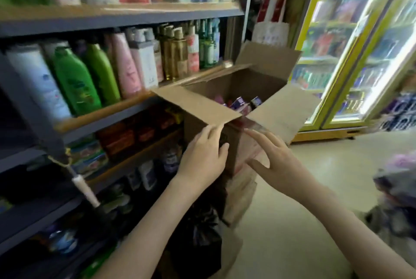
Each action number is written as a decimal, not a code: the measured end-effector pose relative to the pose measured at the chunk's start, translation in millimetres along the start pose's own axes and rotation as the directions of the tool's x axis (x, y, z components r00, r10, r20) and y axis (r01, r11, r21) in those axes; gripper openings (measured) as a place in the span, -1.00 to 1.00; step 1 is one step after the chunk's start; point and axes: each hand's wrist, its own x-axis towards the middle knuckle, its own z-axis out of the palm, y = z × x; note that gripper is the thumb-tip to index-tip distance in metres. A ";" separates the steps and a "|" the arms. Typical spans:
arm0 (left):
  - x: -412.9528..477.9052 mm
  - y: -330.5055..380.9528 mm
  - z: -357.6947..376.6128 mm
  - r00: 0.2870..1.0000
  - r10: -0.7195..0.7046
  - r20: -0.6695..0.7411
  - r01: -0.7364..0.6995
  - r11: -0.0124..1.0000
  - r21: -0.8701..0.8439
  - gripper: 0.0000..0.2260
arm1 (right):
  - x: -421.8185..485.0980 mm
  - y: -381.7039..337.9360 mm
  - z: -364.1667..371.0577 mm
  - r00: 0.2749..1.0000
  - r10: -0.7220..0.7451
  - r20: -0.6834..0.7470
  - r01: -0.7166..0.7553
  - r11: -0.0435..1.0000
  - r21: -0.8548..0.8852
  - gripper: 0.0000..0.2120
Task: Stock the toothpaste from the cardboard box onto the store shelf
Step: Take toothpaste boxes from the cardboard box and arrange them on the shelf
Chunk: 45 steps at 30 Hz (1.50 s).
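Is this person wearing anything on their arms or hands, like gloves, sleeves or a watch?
Nothing that shows. The left hand and right hand are ungloved, with no rings visible, though the picture is blurred. The left forearm and right forearm are bare as well: no sleeve, watch or bracelet in view.

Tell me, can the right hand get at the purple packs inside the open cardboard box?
Probably yes. The cardboard box stands with flaps folded out, nothing covers the purple packs, and the right hand hovers open just before its near flap.
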 end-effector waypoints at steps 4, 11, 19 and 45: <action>65.6 46.9 3.5 0.995 0.012 -0.094 -0.009 0.999 0.042 -0.54 | 23.1 68.8 -61.1 0.998 -0.055 -0.024 0.054 0.998 -0.033 -0.40; 142.8 38.3 17.2 0.994 -0.081 0.077 0.063 0.974 0.219 -0.48 | 96.9 171.6 -85.5 0.997 -0.046 0.065 0.049 0.998 -0.039 -0.44; 221.2 0.5 97.9 0.940 -0.340 0.035 0.319 0.909 0.268 -0.39 | 217.5 277.4 -48.5 0.977 -0.058 0.205 0.071 0.996 -0.058 -0.61; 259.9 -16.2 152.5 0.821 -0.497 -0.280 0.565 0.774 0.284 -0.50 | 373.4 365.4 -59.1 0.923 -0.276 0.267 0.089 0.830 0.551 -0.73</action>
